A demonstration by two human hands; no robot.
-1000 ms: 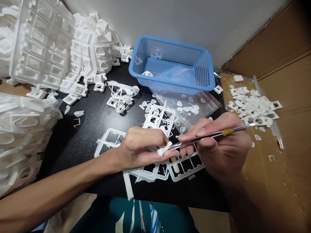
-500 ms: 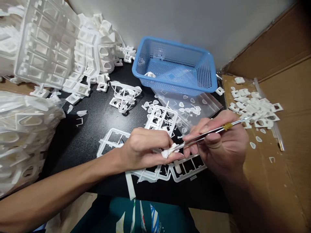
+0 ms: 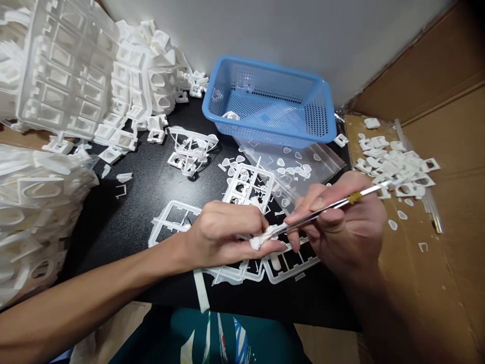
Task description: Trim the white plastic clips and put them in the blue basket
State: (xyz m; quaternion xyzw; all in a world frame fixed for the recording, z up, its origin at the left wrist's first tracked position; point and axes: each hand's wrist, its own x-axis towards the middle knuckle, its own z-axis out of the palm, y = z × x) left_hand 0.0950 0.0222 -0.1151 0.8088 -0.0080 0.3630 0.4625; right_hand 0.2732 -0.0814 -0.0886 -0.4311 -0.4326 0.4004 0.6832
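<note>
My left hand [image 3: 231,230] pinches a small white plastic part [image 3: 261,238] between thumb and fingers, which cover some of it. My right hand [image 3: 341,217] is closed around metal tweezers [image 3: 322,210] with a yellow band near their back end. The tweezers' tips meet the right side of the part. Beneath both hands lie white plastic sprue frames [image 3: 252,177], partly hidden by them. Small teardrop-shaped offcuts [image 3: 295,171] are strewn just beyond my fingers.
A blue perforated basket [image 3: 269,136] holding a white piece stands at the back. Bulky bags of white moulded parts [image 3: 34,202] crowd the left. On the cardboard [image 3: 428,273] at right sits a heap of white parts [image 3: 397,167]. A tangled frame [image 3: 191,146] lies left of centre.
The tweezers' two prongs, seen apart earlier, now lie closer together at the part. Both hands keep nearly the same place; the whole view shifts slightly.
</note>
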